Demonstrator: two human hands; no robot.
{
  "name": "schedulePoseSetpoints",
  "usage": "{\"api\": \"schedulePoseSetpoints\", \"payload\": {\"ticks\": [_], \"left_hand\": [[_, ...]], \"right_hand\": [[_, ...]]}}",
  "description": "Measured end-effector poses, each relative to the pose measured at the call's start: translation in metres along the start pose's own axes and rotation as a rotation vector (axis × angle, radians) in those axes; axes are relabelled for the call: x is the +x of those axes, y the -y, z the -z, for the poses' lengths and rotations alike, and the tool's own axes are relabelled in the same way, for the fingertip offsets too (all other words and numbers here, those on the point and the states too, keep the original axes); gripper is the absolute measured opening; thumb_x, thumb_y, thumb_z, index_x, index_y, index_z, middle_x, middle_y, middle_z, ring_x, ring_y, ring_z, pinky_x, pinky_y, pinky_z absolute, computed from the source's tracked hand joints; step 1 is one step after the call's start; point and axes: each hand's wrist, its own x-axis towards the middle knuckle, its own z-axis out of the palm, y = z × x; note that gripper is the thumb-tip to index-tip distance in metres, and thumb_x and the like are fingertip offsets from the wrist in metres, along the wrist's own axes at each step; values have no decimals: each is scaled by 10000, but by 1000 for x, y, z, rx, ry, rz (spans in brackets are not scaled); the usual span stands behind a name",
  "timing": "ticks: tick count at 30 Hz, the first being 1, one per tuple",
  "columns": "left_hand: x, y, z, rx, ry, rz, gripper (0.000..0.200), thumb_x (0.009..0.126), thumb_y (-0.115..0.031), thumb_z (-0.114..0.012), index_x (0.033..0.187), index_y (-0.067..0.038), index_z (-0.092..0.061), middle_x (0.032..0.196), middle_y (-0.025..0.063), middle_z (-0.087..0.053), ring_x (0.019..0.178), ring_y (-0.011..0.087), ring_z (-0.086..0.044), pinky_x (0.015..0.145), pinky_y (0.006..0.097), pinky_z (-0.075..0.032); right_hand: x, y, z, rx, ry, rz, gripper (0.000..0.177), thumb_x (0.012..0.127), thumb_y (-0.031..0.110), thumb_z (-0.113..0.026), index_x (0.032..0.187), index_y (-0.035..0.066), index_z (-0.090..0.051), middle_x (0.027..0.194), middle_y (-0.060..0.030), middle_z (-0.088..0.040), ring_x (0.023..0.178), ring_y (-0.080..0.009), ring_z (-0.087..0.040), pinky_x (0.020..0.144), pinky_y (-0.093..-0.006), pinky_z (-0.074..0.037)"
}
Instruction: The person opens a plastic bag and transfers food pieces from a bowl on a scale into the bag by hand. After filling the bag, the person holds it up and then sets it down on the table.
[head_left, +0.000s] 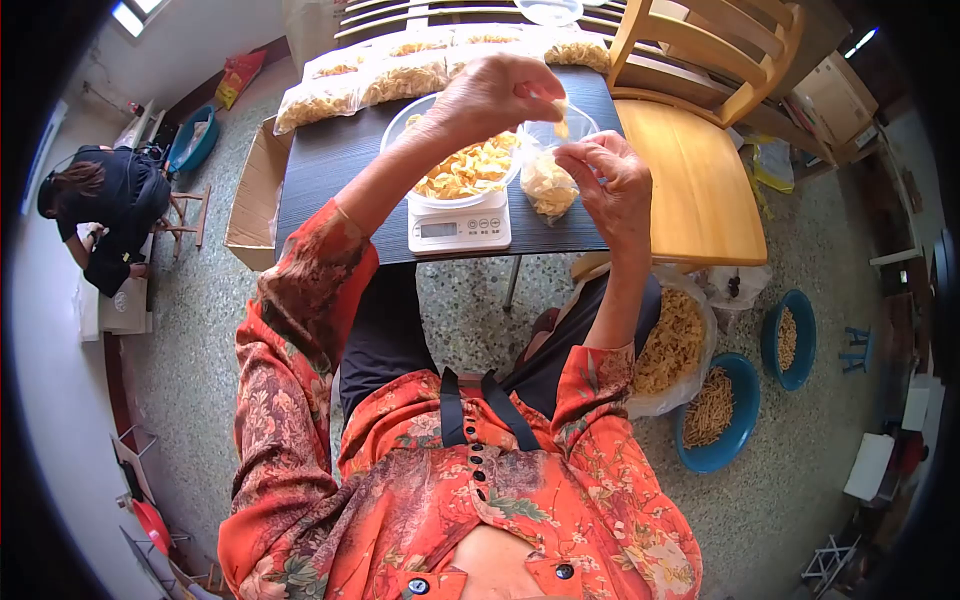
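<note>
Raised over the table, my left hand [505, 95] pinches a few thin, pale yellow dried slices [562, 125] above a clear plastic bag [548, 190]. My right hand [612, 185] is closed on the bag's upper edge at its right side. Similar pale slices fill the lower part of that bag, which rests near the table's front edge. Left of it, a clear bowl [400, 130] of yellow dried slices [470, 168] sits on a white digital scale [460, 230]. My left wrist and forearm cover part of the bowl. The scale's display is too small to read.
Several filled bags [400, 80] line the back of the dark table [330, 190]. A wooden chair [690, 170] stands right. On the floor are an open sack [675, 345] and blue basins [720, 400]. A cardboard box [255, 200] and a seated person [120, 205] are left.
</note>
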Motion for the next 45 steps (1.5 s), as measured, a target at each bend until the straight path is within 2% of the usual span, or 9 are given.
{"api": "schedulePoseSetpoints", "payload": {"ticks": [9,11,13,15,21,24,34,38,45], "left_hand": [[-12,29,47,258,-69,-75,143,897,-160,-713,961,-34,-733,789,41,-699,707,103,-640,662,274,-530],[-22,40,51,407,23,68,138,867,-191,-716,914,-64,-744,803,64,-726,735,163,-687,712,315,-546],[-30,57,51,394,-17,-30,97,848,-147,-705,861,-53,-726,792,95,-717,719,203,-684,680,350,-536],[-37,62,56,666,-26,1,101,869,-86,-701,901,10,-698,805,108,-707,764,167,-679,732,321,-547],[-58,66,73,549,23,121,91,761,-76,-735,832,-28,-705,793,130,-690,779,262,-686,726,384,-540],[-67,60,60,647,79,164,237,737,-116,-818,942,-51,-719,976,117,-708,950,271,-669,843,396,-532],[-62,82,45,814,103,54,42,807,-68,-699,840,-44,-697,843,119,-684,826,313,-672,737,408,-537],[-64,81,50,778,23,-21,25,808,-43,-669,828,-37,-684,773,134,-662,774,307,-665,703,400,-536],[-63,71,67,323,-39,134,139,879,-147,-701,908,-12,-719,798,27,-698,670,84,-599,618,258,-503]], "right_hand": [[0,-6,7,-65,-54,-8,111,782,81,-785,887,59,-755,819,-98,-673,767,-240,-643,691,-342,-512],[-1,-6,8,-72,-52,-8,110,785,80,-784,888,59,-755,820,-97,-674,764,-238,-644,689,-340,-513],[-1,-5,8,-80,-48,-9,109,787,79,-784,890,58,-755,821,-96,-675,761,-236,-645,687,-338,-513],[-1,-3,9,-84,-34,-34,108,790,77,-782,892,54,-755,820,-93,-676,746,-233,-646,678,-332,-515],[-2,-5,7,-74,-28,-38,105,795,78,-782,893,50,-757,819,-87,-680,727,-219,-647,665,-324,-515],[0,-6,4,-75,-21,-31,111,792,84,-786,893,48,-758,817,-86,-681,724,-214,-647,658,-321,-514],[0,-6,2,-72,-13,-45,117,792,99,-792,890,44,-760,799,-83,-675,680,-187,-624,606,-301,-499],[1,-7,2,-79,-17,-43,120,793,105,-794,892,45,-761,803,-82,-679,671,-184,-623,597,-297,-497],[0,-8,2,-59,-19,-40,122,797,107,-791,896,43,-760,805,-79,-679,664,-185,-619,599,-298,-498]]}}
